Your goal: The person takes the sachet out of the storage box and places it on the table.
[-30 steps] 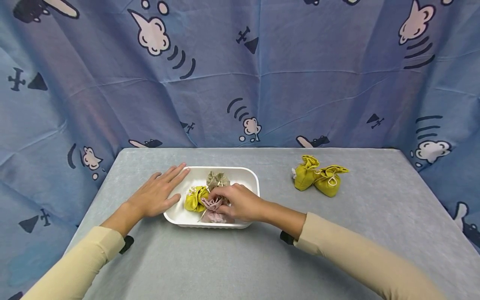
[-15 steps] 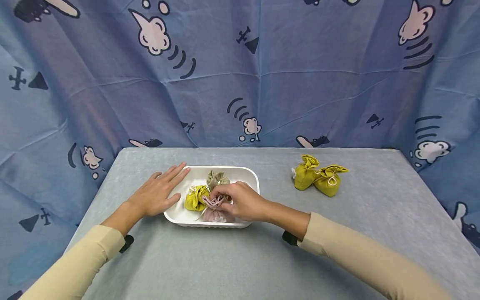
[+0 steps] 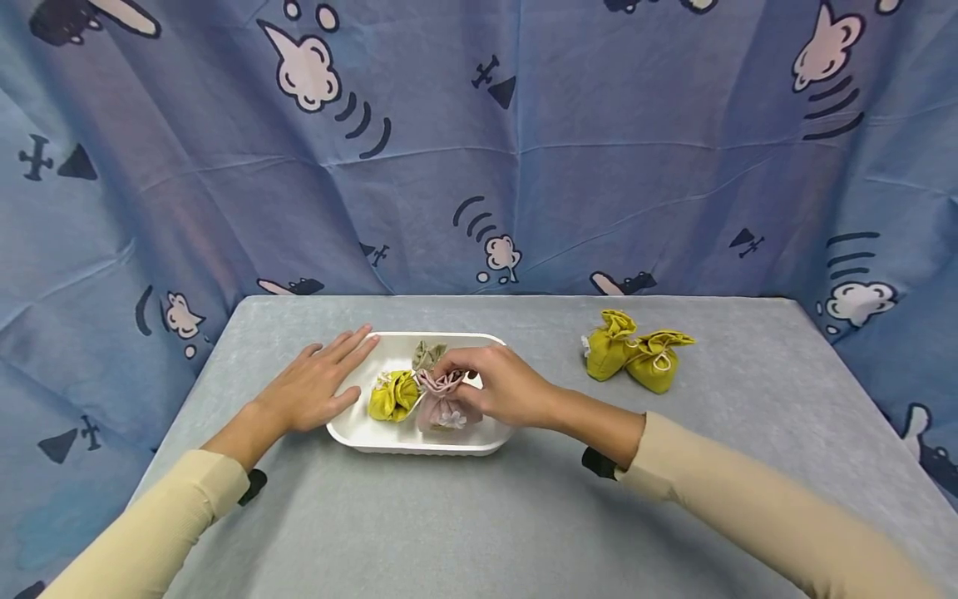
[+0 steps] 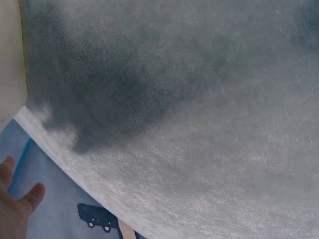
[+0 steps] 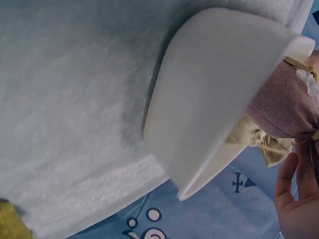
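My right hand [image 3: 509, 387] pinches the gathered neck of a pink drawstring pouch [image 3: 446, 413] over the white tray [image 3: 359, 434]. In the right wrist view the pink pouch [image 5: 289, 104] shows at the tray's rim, with fingers at its neck. A yellow-green pouch [image 3: 392, 397] sits in the tray to its left, and a beige pouch [image 3: 429, 356] stands behind, partly hidden by the hand. My left hand [image 3: 318, 387] lies with straight fingers on the tray's left rim. The left wrist view shows only part of the left hand [image 4: 17, 204] and grey tabletop.
Two more yellow-green pouches [image 3: 609, 349] [image 3: 654, 362] stand side by side at the back right of the grey table [image 3: 524, 516]. A blue printed curtain [image 3: 419, 108] hangs behind and around the table.
My right hand has moved right and slightly up, carrying the pink pouch away from the yellow-green pouch inside the tray. The left hand has stayed on the tray's rim.
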### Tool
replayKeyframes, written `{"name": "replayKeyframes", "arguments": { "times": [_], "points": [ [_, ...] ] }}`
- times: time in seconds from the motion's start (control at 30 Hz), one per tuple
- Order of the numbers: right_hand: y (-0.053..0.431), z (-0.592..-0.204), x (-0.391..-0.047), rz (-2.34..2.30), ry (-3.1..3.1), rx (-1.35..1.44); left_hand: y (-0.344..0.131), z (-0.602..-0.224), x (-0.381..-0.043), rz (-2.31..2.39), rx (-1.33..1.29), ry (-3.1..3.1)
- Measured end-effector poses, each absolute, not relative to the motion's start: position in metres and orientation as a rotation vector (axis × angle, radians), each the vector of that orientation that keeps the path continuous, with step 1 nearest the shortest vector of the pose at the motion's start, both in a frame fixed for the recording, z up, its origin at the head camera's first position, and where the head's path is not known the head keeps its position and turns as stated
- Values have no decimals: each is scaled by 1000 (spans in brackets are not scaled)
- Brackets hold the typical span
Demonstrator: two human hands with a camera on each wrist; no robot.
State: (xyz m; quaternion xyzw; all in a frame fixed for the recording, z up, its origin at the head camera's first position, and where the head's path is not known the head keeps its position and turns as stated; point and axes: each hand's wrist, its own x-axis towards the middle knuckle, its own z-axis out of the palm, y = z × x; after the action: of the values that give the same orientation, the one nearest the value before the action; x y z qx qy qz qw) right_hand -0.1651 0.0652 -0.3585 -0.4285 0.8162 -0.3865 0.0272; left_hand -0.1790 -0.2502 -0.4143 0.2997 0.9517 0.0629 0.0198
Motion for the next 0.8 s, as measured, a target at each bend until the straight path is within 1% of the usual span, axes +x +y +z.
{"name": "replayKeyframes", "arguments": {
  "times": [0.47, 0.8],
  "points": [
    [98, -332, -177, -1114, 2621, -1240, -251, -415, -179, 182, 924, 2944],
    [125, -316, -192, -1192, 2729, -1196, -250, -414, -179, 181, 916, 2939]
  ]
}}
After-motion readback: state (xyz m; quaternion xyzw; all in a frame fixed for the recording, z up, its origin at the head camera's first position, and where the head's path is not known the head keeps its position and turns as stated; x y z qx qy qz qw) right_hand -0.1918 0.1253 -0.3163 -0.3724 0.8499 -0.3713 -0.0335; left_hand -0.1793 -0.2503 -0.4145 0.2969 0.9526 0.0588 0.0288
